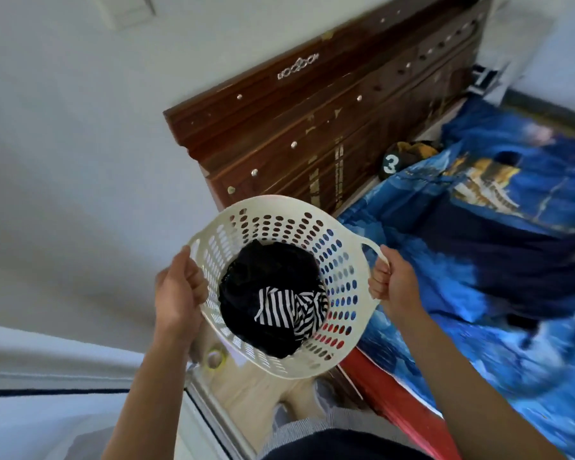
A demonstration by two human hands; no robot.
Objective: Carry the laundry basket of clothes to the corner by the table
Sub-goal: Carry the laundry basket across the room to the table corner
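A round cream laundry basket (341, 267) with perforated walls hangs in the air in front of me, tilted slightly. Inside lie clothes: a black garment (263, 277) and a black-and-white striped piece (289, 310). My left hand (176, 293) grips the basket's left rim. My right hand (392, 283) is closed around the right handle loop. Both forearms reach up from the bottom of the view.
A bed with a blue patterned cover (495, 260) and a red frame edge (379, 390) fills the right. Its dark wooden headboard (312, 127) stands against the white wall (63, 161). A dark pillow marked 3 (392, 164) lies by the headboard. Pale floor and a yellow tape roll (216, 358) show below the basket.
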